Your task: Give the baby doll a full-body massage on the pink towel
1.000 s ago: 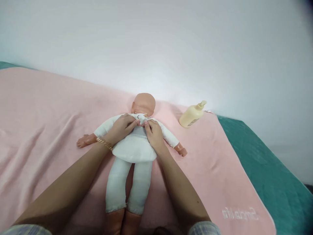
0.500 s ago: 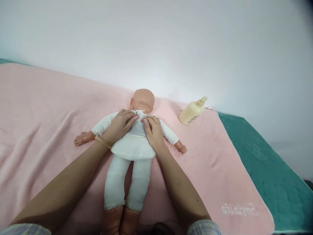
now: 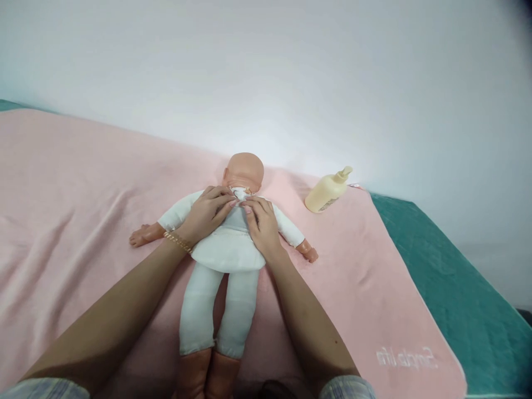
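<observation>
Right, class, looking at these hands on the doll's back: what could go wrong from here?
The left hand and right hand, high on the face-down doll, might press its face into the pink blanket. That creased blanket could slide if tugged, and the pump bottle standing on it might topple.

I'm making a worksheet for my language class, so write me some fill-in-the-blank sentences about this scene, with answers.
1. The doll lies face ____.
2. The left hand and right hand touch its upper ____.
3. The hand nearer the bracelet is the ____ one.
4. The pump bottle stands on a ____ blanket.

Missing words: down; back; left; pink
</observation>
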{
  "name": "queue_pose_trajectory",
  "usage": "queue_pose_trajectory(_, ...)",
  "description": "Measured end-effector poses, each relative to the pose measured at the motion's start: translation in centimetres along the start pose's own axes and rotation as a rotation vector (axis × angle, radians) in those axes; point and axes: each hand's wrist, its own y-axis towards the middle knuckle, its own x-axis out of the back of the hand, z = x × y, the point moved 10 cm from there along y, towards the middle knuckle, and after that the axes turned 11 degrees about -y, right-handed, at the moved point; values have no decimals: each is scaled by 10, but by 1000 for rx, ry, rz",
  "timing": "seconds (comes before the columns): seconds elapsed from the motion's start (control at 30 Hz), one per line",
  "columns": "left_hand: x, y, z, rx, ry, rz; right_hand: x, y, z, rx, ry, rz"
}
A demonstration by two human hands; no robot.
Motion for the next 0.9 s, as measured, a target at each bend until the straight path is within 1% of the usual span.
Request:
queue_pose_trajectory(0.07, 0, 0, -1, -9, 16, 2, -1, 0, -1, 8, -2, 4)
queue_pose_trajectory(0.2, -9, 2, 0, 6, 32, 92, -10, 2, -2, 19, -29, 83)
queue_pose_trajectory(0.33, -12, 3, 5, 37, 37, 110, -15, 3, -3, 19, -50, 130)
queue_pose_trajectory(0.43, -13, 1, 8, 60, -6, 116, -14, 2, -3, 26, -61, 157)
queue_pose_trajectory(0.5, -8, 0, 6, 80, -58, 108, -7, 1, 2, 64, -75, 171)
queue_pose_trajectory(0.53, -3, -1, 4, 90, -82, 99, 1, 0, 7, 88, -82, 166)
queue_pose_trajectory(0.6, 10, -1, -6, 104, -129, 90, 22, 0, 16, 112, -82, 138)
queue_pose_trajectory(0.63, 16, -1, -13, 101, -160, 104, 35, 0, 21, 107, -65, 127)
queue_pose_trajectory(0.67, 20, -1, -22, 93, -204, 146, 45, 0, 25, 86, -31, 148)
queue_pose_trajectory(0.73, 23, -4, -45, 59, -299, 303, 53, -4, 43, 123, 89, 296)
queue_pose_trajectory(0.77, 22, -8, -56, 43, -319, 405, 54, -8, 53, 154, 130, 396)
queue_pose_trajectory(0.83, 17, -19, -74, 12, -324, 610, 52, -19, 69, 200, 138, 590)
queue_pose_trajectory(0.9, 11, -32, -84, 14, -310, 772, 47, -30, 78, 218, 96, 721)
